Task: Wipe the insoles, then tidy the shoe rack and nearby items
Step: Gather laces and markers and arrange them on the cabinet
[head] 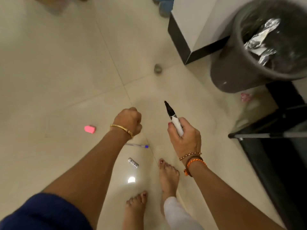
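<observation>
The person seems to be tidying nearby items by now: the right hand (183, 138) is gripping an uncapped marker (173, 119), the left hand (128, 121) is clenched, possibly on something hidden, while an eraser (89, 129), pen (137, 145) and small tube (133, 163) are lying on the floor (58, 72), no insoles showing.

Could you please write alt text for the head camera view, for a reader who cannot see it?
A person's right hand holds an uncapped black marker above a cream tiled floor, while the left hand is a closed fist. A pink eraser, a pen and bare feet show below; a grey bin stands upper right.
</observation>
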